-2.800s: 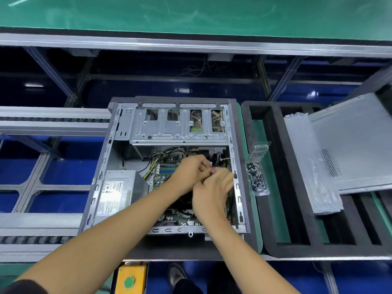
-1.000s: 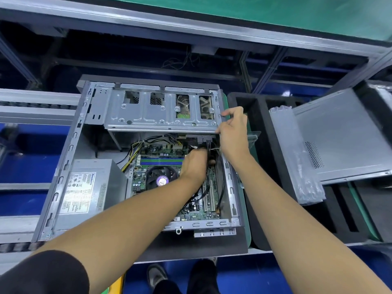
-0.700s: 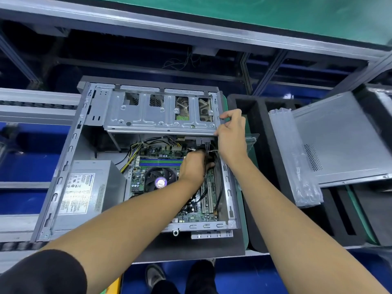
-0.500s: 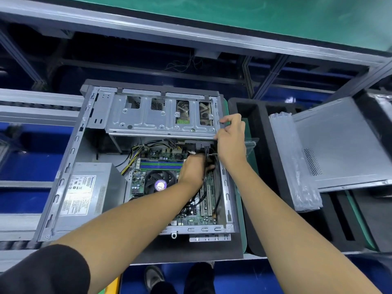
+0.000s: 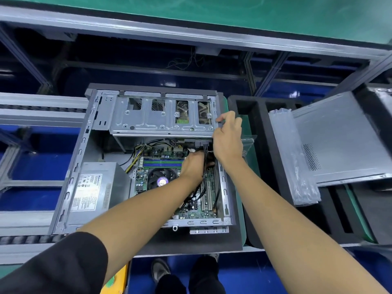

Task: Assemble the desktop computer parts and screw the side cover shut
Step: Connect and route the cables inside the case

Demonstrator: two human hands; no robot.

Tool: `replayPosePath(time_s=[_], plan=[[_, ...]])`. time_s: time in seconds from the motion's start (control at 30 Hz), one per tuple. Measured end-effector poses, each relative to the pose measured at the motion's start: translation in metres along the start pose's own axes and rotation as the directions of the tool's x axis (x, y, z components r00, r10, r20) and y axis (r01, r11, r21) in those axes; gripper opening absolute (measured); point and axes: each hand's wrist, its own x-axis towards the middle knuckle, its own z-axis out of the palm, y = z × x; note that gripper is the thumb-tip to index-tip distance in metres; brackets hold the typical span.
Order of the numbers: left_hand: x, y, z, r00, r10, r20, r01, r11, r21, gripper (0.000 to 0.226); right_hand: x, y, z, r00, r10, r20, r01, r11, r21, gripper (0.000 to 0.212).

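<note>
An open grey computer case lies on its side in front of me, showing the motherboard, CPU fan, power supply and drive cage. My left hand reaches inside below the cage and grips a bundle of black cables. My right hand sits at the right end of the drive cage, thumb and forefinger pinching the case's right rail there. The grey side cover lies to the right.
A black foam tray with slots stands right of the case, the side cover leaning on it with a clear plastic bag at its left edge. A conveyor rail runs left. A yellow box with a green button is below.
Both hands worked together over the motherboard 2.8 s ago. Since then the right hand rose to the cage's right end; over the last second it shifted only slightly. The left hand stayed at the cables.
</note>
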Motion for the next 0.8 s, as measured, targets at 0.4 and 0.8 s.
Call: replayPosePath(time_s=[0.4, 0.8], plan=[[-0.008, 0.009, -0.035, 0.934, 0.189, 0.302, -0.277, 0.919, 0.28, 0.038, -0.004, -0.008, -0.005, 1.0, 0.011, -0.018, -0.013, 0.994, -0.105, 0.021], [-0.051, -0.037, -0.149, 0.607, 0.548, 0.575, -0.794, 0.44, 0.419, 0.046, -0.002, -0.006, -0.002, 1.0, -0.012, -0.027, 0.008, 0.989, -0.145, 0.019]])
